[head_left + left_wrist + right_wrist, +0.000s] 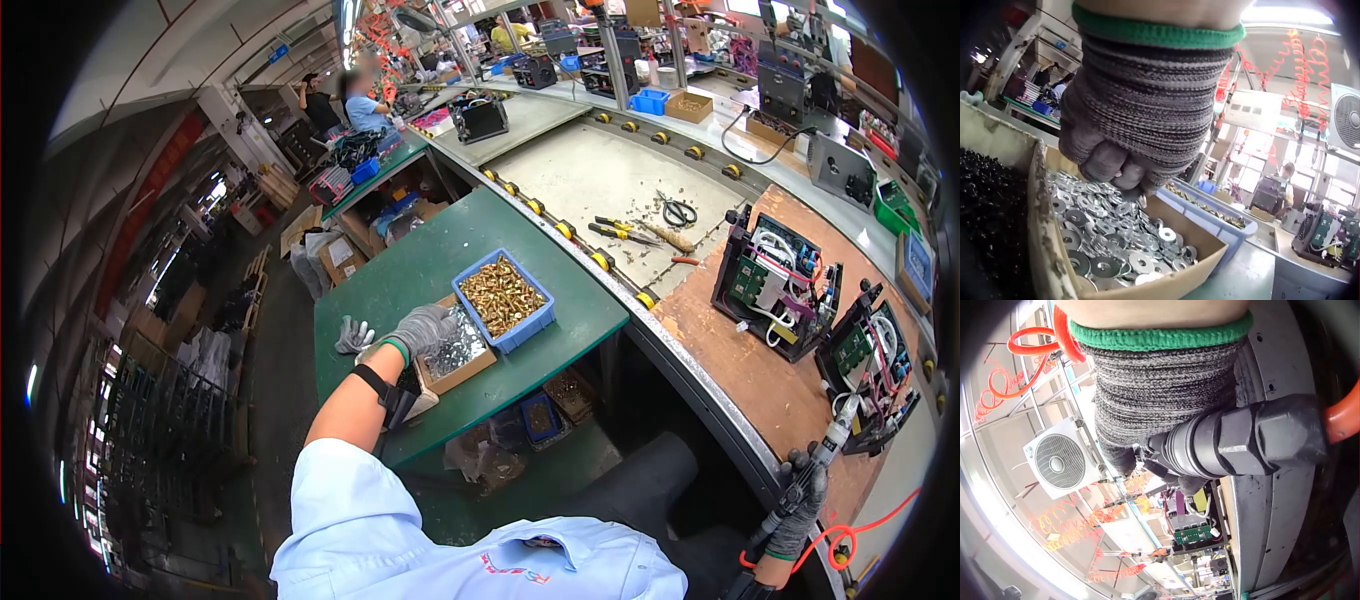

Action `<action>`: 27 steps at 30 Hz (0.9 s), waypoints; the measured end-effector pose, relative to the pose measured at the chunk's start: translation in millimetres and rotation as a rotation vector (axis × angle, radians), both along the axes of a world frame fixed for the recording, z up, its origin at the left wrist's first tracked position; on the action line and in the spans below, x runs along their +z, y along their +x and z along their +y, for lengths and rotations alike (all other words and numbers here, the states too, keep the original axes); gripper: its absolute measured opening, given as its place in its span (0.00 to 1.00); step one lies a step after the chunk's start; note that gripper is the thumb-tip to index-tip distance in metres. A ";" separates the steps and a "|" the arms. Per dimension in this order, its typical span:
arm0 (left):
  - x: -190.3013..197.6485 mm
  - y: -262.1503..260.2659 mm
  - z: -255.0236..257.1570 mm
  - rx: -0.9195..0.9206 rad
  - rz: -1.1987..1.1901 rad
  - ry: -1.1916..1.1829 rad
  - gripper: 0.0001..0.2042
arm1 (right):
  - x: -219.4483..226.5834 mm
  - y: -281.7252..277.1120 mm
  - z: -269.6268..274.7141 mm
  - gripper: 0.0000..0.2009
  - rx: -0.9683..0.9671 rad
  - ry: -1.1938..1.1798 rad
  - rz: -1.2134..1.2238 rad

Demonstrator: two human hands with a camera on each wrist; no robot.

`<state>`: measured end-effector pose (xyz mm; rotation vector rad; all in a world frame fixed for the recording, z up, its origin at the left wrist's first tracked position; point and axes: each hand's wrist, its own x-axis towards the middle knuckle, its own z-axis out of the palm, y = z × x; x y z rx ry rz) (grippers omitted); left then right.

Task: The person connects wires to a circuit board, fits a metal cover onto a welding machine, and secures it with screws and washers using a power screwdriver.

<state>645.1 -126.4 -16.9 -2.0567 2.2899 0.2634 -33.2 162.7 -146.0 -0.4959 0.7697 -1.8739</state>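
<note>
My gloved left hand (425, 330) reaches into a cardboard box (1175, 284) of flat metal washers (1141, 261). In the left wrist view its fingers (1104, 161) bend down, the tips right at the washers; I cannot tell if they pinch one. A blue bin (522, 333) full of brass-coloured fittings (503, 297) stands beside that box. At the lower right, my gloved right hand (800, 505) grips a pneumatic screwdriver (838, 432) with an orange hose (1342, 419) at its rear end. The tool's front end overlaps the nearer open electronic unit (870, 365) in the head view.
A spare glove (353, 335) lies on the green table (400, 270). Left of the washers is a container of small black parts (991, 212). Another open unit (775, 285) stands on the brown board (720, 350). Pliers (625, 232) and scissors (679, 212) lie beyond the roller rail.
</note>
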 end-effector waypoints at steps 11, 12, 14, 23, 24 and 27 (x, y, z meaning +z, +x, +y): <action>14.0 19.1 10.5 0.285 0.403 0.100 0.19 | 4.0 3.1 0.7 0.30 0.025 -0.020 0.008; 19.4 17.3 14.7 0.300 0.420 0.107 0.19 | 4.8 4.1 0.8 0.30 0.025 -0.018 0.007; 27.9 12.9 21.4 0.315 0.436 0.115 0.19 | 7.1 7.1 0.9 0.31 -0.010 0.008 0.008; 92.1 -119.7 36.0 -0.063 0.656 -0.025 0.17 | -18.7 -9.4 -8.5 0.23 0.044 -0.005 -0.064; 77.7 -147.3 16.9 -0.522 0.484 -0.293 0.18 | -20.3 -11.7 -7.8 0.23 0.060 0.033 0.016; 78.1 -286.8 34.2 -0.697 0.736 0.018 0.19 | 58.3 35.9 -4.7 0.26 -0.051 0.151 0.168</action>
